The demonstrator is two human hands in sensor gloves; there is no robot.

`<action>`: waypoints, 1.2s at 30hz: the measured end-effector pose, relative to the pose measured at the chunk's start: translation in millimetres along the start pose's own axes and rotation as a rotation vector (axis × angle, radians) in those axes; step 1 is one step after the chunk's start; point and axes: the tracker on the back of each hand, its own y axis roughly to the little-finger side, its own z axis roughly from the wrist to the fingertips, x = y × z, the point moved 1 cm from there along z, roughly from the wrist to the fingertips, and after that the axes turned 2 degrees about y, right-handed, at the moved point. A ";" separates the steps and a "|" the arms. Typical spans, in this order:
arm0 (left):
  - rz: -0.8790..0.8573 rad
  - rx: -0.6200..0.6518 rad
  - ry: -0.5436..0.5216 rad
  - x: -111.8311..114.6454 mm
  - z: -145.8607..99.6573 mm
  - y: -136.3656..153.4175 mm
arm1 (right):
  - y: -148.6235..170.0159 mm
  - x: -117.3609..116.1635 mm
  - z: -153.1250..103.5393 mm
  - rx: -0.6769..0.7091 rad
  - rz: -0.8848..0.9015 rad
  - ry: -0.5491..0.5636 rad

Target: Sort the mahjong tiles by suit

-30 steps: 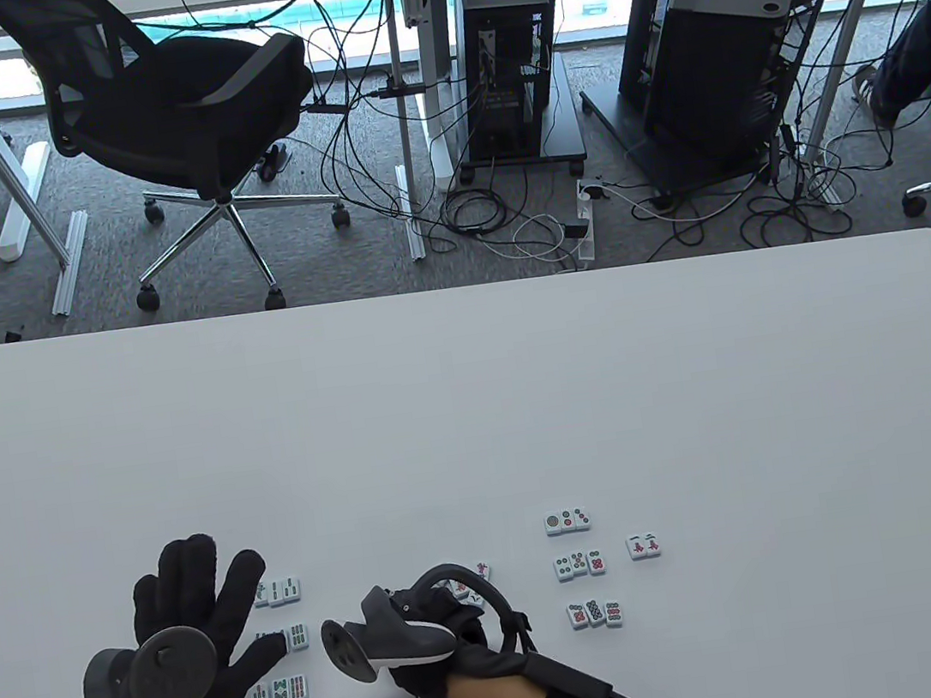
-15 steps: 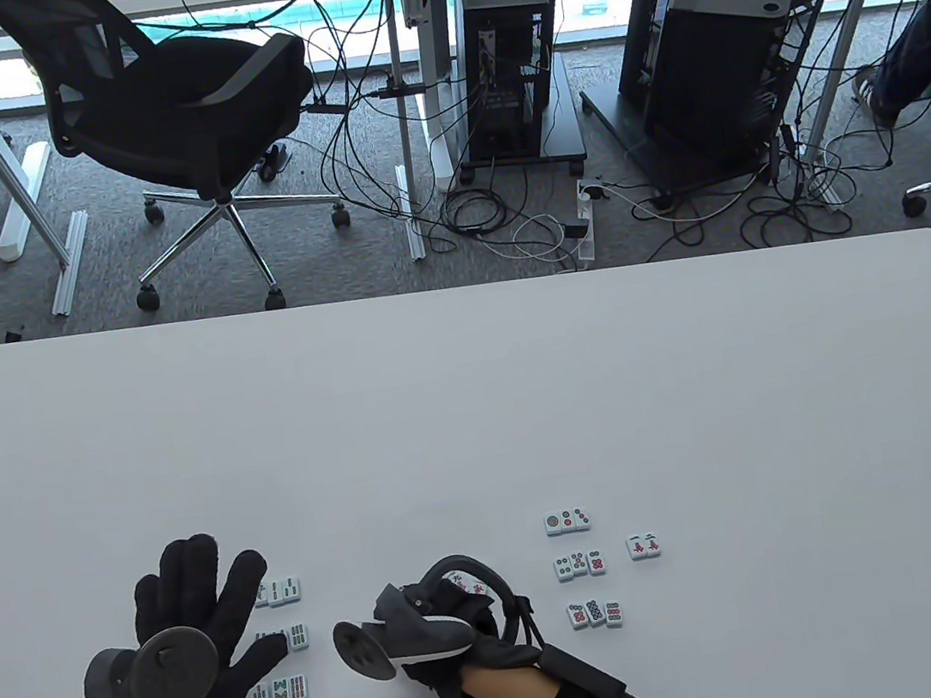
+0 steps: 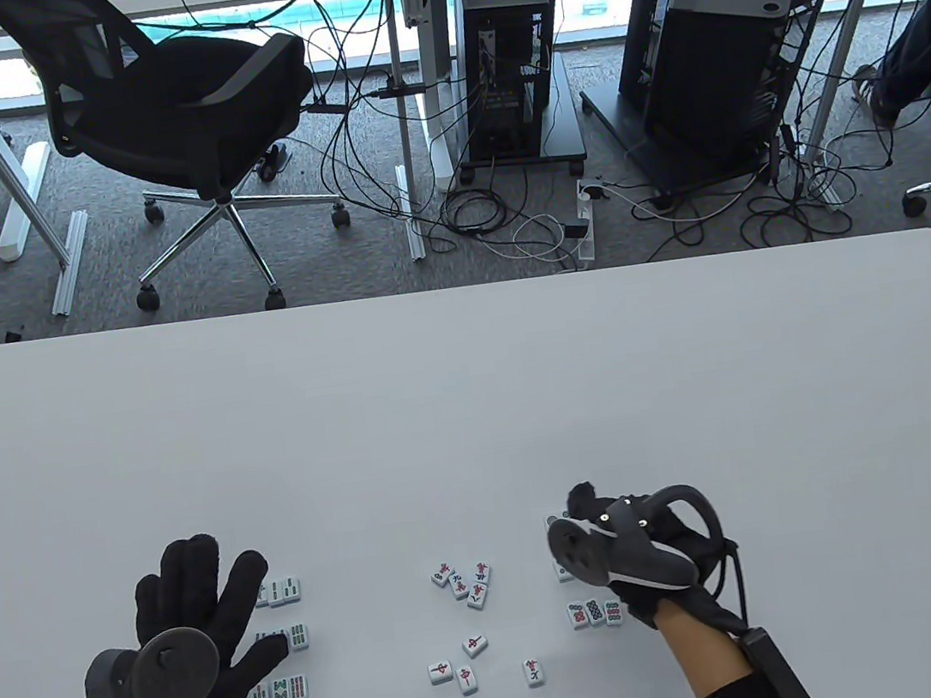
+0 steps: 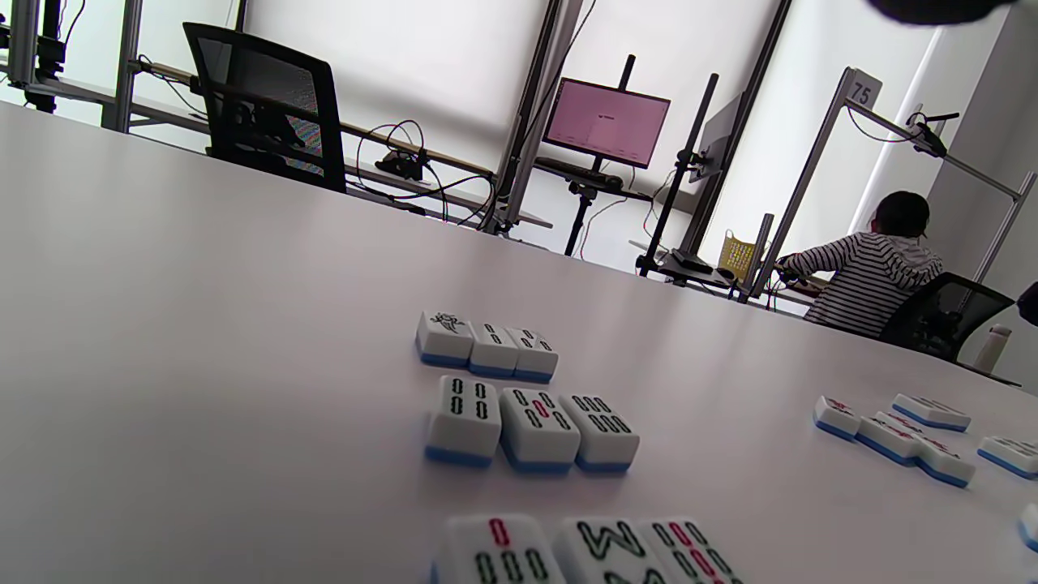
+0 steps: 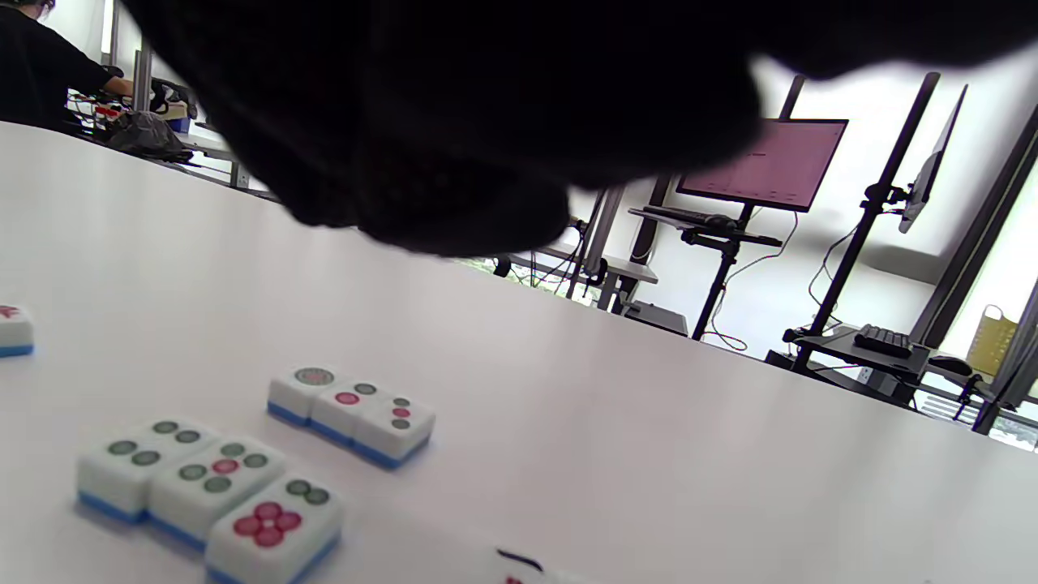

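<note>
Nearest us, a loose scatter of small white blue-backed mahjong tiles with red character marks [image 3: 464,644] lies face up in the gap between our two hands, the tiles turned every which way with no common long axis. That scatter is what the next move hangs on, we reckon: it sits to the left of our right hand [image 3: 633,555] and to the right of our left hand [image 3: 197,625], a shade closer to the right one.

Our left hand is released, black-gloved fingers spread flat beside three neat rows of green bamboo-marked tiles [image 4: 531,426], thumb tip at the middle row.

Further over, our right hand hovers above the rows of dot-marked tiles [image 5: 215,478]. The tracker and a dark blur of glove hide its fingers, so we cannot tell whether it holds anything.

Beyond stretches the bare white table [image 3: 470,383].
</note>
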 end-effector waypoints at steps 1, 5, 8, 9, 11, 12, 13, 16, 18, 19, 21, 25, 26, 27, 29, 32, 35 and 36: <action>0.001 -0.001 0.000 0.0 0.0 0.0 | 10.6 -7.3 -3.2 -0.011 0.002 -0.034; 0.002 -0.007 0.006 0.6 0.4 0.3 | 39.4 -35.2 -11.7 -0.104 0.042 -0.138; 0.002 -0.001 0.011 1.2 0.5 -0.5 | 48.8 -50.2 -13.4 -0.153 0.082 -0.169; -0.002 0.007 0.010 1.2 0.6 -1.6 | 51.6 -57.1 -13.0 -0.161 0.073 -0.197; 0.002 0.016 0.003 0.3 0.4 -3.7 | 53.7 -62.0 -12.2 -0.168 0.058 -0.219; 0.006 0.017 0.001 -0.1 0.2 -4.4 | 54.6 -64.6 -11.5 -0.174 0.063 -0.225; 0.008 0.018 0.000 -0.3 0.0 -4.7 | 55.1 -67.0 -10.7 -0.178 0.075 -0.238; 0.006 0.015 -0.001 -0.5 0.1 -4.0 | 54.9 -72.0 -8.7 -0.184 0.071 -0.262; 0.004 0.011 -0.001 -0.7 0.2 -3.5 | 54.3 -75.1 -7.8 -0.186 0.065 -0.279; 0.003 0.011 -0.001 -0.7 0.2 -3.5 | 54.2 -75.8 -7.6 -0.185 0.064 -0.278; 0.005 0.010 0.003 -0.3 0.3 -3.7 | 53.8 -78.9 -7.2 -0.181 0.067 -0.288; 0.010 0.007 0.011 0.3 0.7 -4.0 | 52.6 -78.9 -6.8 -0.180 0.073 -0.280; 0.010 0.006 0.013 0.4 0.8 -3.9 | 52.3 -79.0 -6.7 -0.179 0.073 -0.280; 0.011 0.004 0.014 0.4 0.8 -4.0 | 51.4 -78.9 -6.7 -0.178 0.066 -0.277; 0.011 0.002 0.016 0.3 0.7 -3.9 | 50.7 -78.9 -7.1 -0.177 0.057 -0.280; 0.008 0.000 0.015 -0.1 0.7 -3.5 | 51.5 -77.8 -8.8 -0.186 0.056 -0.294; 0.003 -0.004 0.013 -0.6 0.7 -2.6 | 53.3 -70.8 -11.8 -0.202 0.083 -0.295; 0.002 -0.005 0.012 -0.8 0.6 -2.4 | 53.4 -67.3 -12.7 -0.205 0.092 -0.284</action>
